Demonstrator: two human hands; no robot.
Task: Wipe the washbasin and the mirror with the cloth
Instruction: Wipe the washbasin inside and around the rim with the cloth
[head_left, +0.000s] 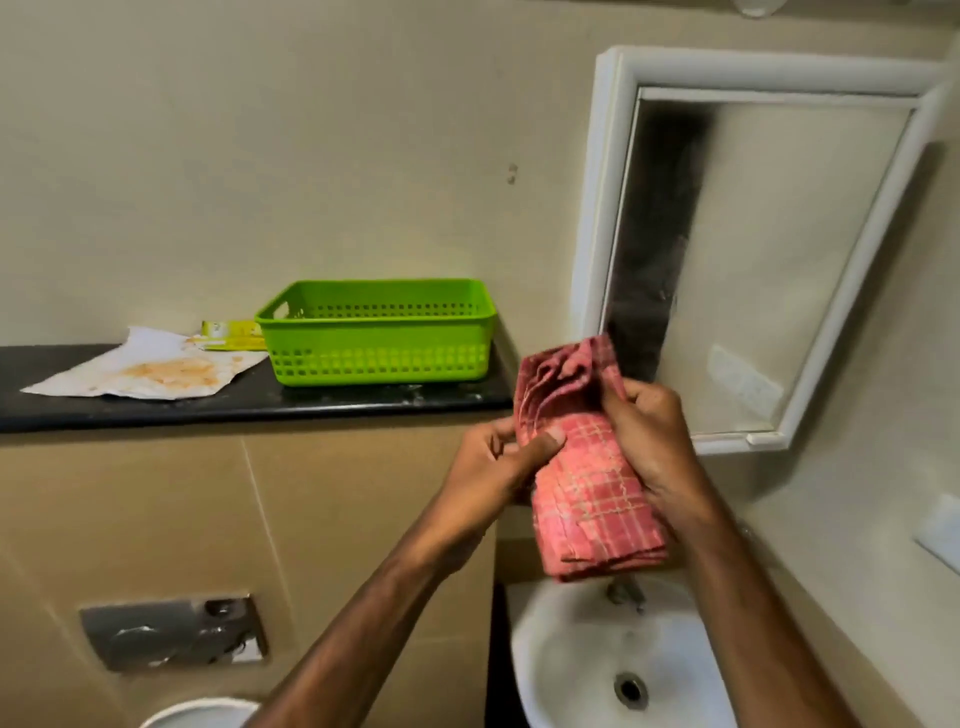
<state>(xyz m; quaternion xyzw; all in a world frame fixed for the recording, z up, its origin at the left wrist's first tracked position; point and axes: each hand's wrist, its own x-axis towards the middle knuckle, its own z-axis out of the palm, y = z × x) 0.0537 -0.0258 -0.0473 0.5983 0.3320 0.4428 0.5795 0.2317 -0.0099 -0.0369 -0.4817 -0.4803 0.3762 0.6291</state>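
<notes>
Above the washbasin (566, 654), the folded red checked cloth (587, 467), likely soft, light and floppy, is gripped by left hand (488, 467) and right hand (660, 447), best held bunched, beside the mirror (769, 260).

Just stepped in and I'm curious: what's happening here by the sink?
A person is standing in a small bathroom, holding a folded red checked cloth in both hands, the left hand and the right hand, above a white ceramic washbasin. They seem to be bunching or folding it. The cloth touches neither the basin nor the white-framed wall mirror. A green plastic basket sits on the dark ledge to the left.
</notes>
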